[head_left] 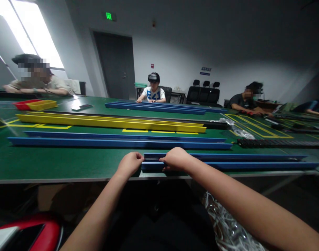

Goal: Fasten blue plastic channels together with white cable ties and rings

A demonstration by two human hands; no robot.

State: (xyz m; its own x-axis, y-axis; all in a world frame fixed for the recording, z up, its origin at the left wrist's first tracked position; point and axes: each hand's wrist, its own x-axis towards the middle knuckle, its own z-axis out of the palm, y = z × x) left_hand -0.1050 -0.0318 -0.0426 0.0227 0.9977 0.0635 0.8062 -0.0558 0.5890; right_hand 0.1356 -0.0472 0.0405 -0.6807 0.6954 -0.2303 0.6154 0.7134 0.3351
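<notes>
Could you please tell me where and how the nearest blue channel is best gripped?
Probably across the blue channel near mid-length, from above, holding both long walls: it lies flat with its open side up, and being so long, it should balance best there.

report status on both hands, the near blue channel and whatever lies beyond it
Left hand pinched at left end of near blue channel. Right hand over it near that end. Second blue channel lying just beyond.

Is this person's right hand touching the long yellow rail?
No, the right hand is at the nearest blue rail, while the yellow rail lies farther back, beyond another blue rail.
</notes>
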